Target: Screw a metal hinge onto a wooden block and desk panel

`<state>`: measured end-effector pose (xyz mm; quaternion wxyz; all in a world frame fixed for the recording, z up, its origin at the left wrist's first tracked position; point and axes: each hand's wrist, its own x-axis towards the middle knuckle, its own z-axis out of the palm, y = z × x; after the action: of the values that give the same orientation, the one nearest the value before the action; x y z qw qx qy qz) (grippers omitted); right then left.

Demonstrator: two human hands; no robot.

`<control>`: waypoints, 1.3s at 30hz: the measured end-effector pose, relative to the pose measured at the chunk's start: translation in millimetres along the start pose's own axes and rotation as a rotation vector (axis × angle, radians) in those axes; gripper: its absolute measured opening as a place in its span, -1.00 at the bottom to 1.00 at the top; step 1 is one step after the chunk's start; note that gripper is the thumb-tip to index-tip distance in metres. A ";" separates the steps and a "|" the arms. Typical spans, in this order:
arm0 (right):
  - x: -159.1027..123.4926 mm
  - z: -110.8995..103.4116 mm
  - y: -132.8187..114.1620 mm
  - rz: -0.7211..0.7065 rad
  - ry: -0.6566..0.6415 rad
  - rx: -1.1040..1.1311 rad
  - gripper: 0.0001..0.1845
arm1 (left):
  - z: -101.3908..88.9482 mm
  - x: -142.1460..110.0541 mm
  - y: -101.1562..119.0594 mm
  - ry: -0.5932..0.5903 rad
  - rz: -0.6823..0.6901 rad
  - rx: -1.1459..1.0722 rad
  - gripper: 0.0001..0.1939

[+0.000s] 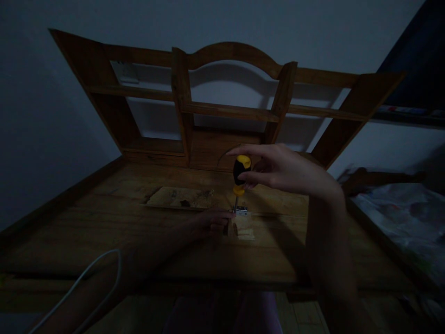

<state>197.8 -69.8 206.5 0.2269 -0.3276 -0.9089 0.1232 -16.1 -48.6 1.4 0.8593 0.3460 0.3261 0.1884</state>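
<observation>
Near the middle of the head view, my right hand (pixel 269 169) grips a yellow and black screwdriver (pixel 242 169). The thumb lies against the handle, and the index finger stretches over its top. The screwdriver stands nearly upright, its shaft pointing down to a small metal hinge (pixel 240 211). Low on the desk, my left hand (pixel 212 221) reaches in from the left, fingers together, with the fingertips at the hinge's left edge; their exact grip is dim. A pale piece of wood (pixel 244 228) lies just below the hinge.
A wooden desk (pixel 114 218) holds a flat, worn wooden strip (pixel 179 198) to the left. A wooden shelf frame (pixel 181 88) rises at the back against the wall. Crumpled clear plastic (pixel 399 218) lies to the right. A white cable (pixel 86 269) loops by my left forearm.
</observation>
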 end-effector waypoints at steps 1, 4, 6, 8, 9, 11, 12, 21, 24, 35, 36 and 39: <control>1.2 0.8 0.2 0.000 0.031 -0.036 -0.53 | 3.1 -2.2 1.1 0.014 -0.007 -0.009 -0.94; 5.0 4.8 -0.3 0.021 0.124 -0.173 -0.64 | 11.6 -8.3 4.1 0.038 -0.021 -0.051 -0.92; 7.1 8.7 -1.1 0.061 0.166 -0.263 -0.68 | 13.4 -10.0 4.9 0.040 -0.019 -0.071 -0.89; 8.5 12.6 -2.3 0.101 0.188 -0.325 -0.65 | 11.1 -8.5 4.3 0.011 -0.020 -0.094 -0.90; 8.9 14.3 -2.9 0.114 0.191 -0.341 -0.63 | 8.7 -6.6 3.6 -0.011 -0.028 -0.102 -0.90; 9.3 16.7 -4.1 0.114 0.178 -0.350 -0.62 | 3.0 -1.2 1.7 -0.052 -0.052 -0.098 -0.87; 9.4 17.3 -4.6 0.104 0.168 -0.346 -0.62 | 0.1 1.6 0.8 -0.070 -0.060 -0.094 -0.86; 10.6 18.5 -5.9 -0.007 0.130 -0.293 -0.63 | -5.8 4.6 -1.9 -0.107 -0.064 -0.118 -0.82; 12.6 19.1 -5.4 0.015 0.135 -0.298 -0.73 | -3.3 2.1 -1.4 -0.119 -0.049 -0.112 -0.85; 13.5 21.4 -7.0 -0.015 0.133 -0.289 -0.56 | -3.5 3.6 -1.8 -0.092 -0.037 -0.036 -0.87; 13.0 21.1 -7.3 -0.020 0.126 -0.284 -0.53 | -1.9 2.6 -1.5 -0.079 -0.030 -0.032 -0.86; 11.0 18.4 -7.0 -0.019 0.111 -0.278 -0.49 | 3.0 -0.2 -0.1 -0.053 -0.019 -0.028 -0.88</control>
<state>177.5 -69.3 196.8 0.2302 -0.3535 -0.9063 -0.0244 -14.2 -50.2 3.0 0.8742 0.3356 0.3037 0.1756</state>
